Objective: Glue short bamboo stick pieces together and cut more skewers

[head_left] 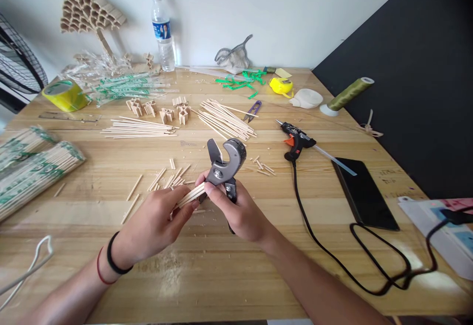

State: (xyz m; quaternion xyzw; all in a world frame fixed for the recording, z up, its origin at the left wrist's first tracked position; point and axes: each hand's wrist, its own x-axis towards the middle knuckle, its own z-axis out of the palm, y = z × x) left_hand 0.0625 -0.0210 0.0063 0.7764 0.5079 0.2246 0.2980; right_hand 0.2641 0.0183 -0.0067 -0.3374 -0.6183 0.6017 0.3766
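My left hand [162, 214] is closed around a few thin wooden sticks [192, 194], whose ends reach the fingers of my right hand [240, 211]. That right hand grips a grey pipe cutter [223, 167] with a curved hook jaw and a flat blade, the jaws pointing away from me and apart. Part of its handles is hidden behind the hand. On the table just beyond my hands lie short cut stick pieces [177, 177], with more cut pieces [265, 166] to the right.
Long sticks [225, 120] lie behind the cutter, near small glued stick blocks [167, 114]. To the right are a glue gun [295, 138] with a looping black cord and a black phone [364, 194]. Bagged sticks [40, 172] lie left; a water bottle [162, 34] stands at the back.
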